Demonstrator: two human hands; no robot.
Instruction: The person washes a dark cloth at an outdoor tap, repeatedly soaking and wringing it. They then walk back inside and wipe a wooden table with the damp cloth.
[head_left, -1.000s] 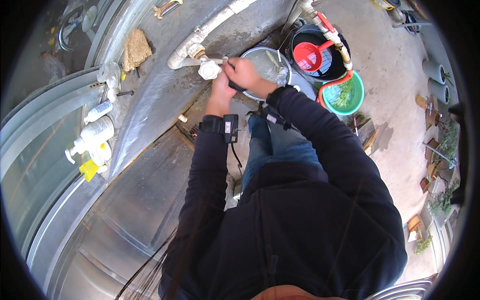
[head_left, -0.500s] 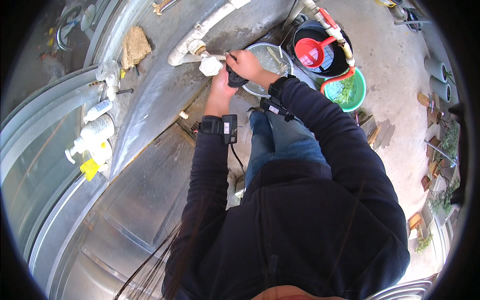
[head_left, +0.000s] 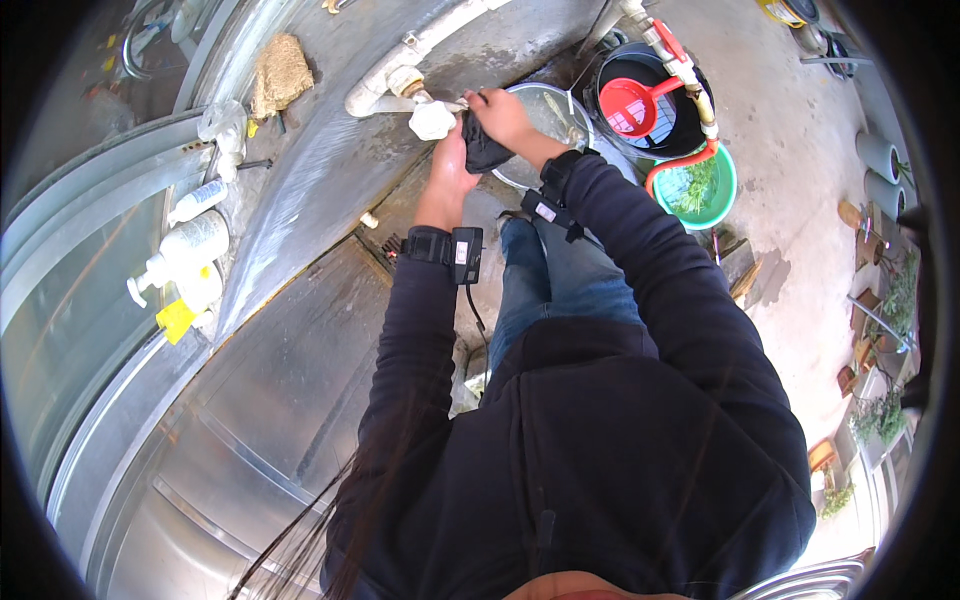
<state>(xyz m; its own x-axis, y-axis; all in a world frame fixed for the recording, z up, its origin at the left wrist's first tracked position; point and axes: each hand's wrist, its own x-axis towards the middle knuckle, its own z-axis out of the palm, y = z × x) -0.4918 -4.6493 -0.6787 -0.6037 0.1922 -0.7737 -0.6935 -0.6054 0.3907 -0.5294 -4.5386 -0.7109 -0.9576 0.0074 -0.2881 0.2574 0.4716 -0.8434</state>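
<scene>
Right hand [head_left: 503, 117] clamped on black cloth [head_left: 485, 150]; left hand [head_left: 451, 172] touching cloth, fingers hidden, cannot tell whether closed. White knob [head_left: 433, 121] beside left hand, near pipe [head_left: 438, 33].

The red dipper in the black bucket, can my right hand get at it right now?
Probably, but not without freeing itself first: your right hand grips a dark cloth. The red dipper's bowl faces that hand and looks uncovered; the upright pipe crowds only its handle end.

Left hand [head_left: 454, 166] extended; right hand [head_left: 503, 119] curled alongside.
</scene>
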